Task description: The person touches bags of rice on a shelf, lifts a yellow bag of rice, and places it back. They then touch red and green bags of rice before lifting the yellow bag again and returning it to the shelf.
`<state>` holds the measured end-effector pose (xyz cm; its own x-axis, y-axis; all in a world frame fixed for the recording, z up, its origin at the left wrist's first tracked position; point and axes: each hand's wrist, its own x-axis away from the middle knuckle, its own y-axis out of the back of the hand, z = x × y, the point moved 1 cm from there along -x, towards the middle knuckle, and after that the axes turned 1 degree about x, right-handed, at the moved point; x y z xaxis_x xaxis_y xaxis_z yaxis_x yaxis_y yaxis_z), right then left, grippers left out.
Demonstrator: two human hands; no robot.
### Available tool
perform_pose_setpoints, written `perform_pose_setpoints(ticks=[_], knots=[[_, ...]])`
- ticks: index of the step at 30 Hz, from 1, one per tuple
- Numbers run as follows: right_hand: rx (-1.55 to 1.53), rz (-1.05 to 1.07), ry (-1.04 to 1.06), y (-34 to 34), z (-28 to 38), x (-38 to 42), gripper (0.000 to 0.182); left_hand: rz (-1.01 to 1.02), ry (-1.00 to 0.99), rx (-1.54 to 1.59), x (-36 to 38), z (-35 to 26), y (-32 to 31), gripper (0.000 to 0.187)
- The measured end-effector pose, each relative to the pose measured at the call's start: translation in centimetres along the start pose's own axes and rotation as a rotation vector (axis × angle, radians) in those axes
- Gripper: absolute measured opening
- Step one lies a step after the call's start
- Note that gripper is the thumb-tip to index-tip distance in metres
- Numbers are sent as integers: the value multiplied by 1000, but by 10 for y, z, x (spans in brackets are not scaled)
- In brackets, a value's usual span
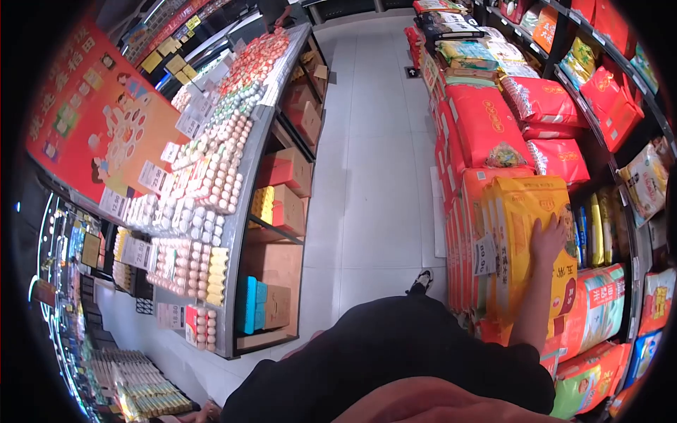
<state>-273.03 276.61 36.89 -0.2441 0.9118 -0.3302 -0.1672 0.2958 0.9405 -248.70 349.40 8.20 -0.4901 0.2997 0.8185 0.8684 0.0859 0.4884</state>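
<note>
Grip loosely spread, the right hand rests on the yellow bag, which tops a stack near red bags, beside a price tag. The left grip cannot be made out.

The right forearm partly hides the yellow bag — its smallest print illegible.

Looks like thin plastic on the yellow bag, smooth and glossy with shallow creases; shows a similar plastic sheen on the red bags. Reads as smooth paper or card on the price tag. Appears matt, like plain cardboard, on the brown box. Looks smooth and faintly glossy on the floor tiles; shows soft, matt cloth on the black clothing.
</note>
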Motion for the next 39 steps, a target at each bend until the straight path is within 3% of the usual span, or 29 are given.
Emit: perform_pose_setpoints(ticks=[3, 5, 6, 8, 9, 11, 16, 21, 28, 33, 39], knots=[[-22, 39, -111, 0, 7, -22, 61, -85, -27, -8, -38, -66, 41, 37], [-17, 28, -101, -3, 4, -25, 61, -185, 36, 171, -73, -118, 61, 35], [-14, 20, -103, -5, 4, -27, 60, -182, -172, -64, -84, -153, 81, 37], [-75, 10, -97, -3, 6, -28, 61, -149, -395, -379, -128, -199, 109, 45], [-97, 11, -90, 3, 10, -29, 62, -128, -410, -452, -162, -215, 116, 49], [-125, -9, -93, -6, -5, -35, 63, -208, -227, -72, -181, -311, 140, 52], [-202, -1, -114, -4, -10, -39, 60, -208, -358, -114, -196, -433, 160, 51], [-283, -7, -155, -4, -14, -40, 57, -260, -509, -161, -214, -482, 160, 45], [-232, 6, -206, 3, -5, -49, 61, -245, -480, -107, -265, -520, 179, 40], [-196, 6, -231, 4, 2, -52, 61, -117, -847, -124, -225, -671, 173, 35], [-167, -21, -270, 10, 9, -54, 57, 230, -1641, -139, -75, -875, 130, 35]])
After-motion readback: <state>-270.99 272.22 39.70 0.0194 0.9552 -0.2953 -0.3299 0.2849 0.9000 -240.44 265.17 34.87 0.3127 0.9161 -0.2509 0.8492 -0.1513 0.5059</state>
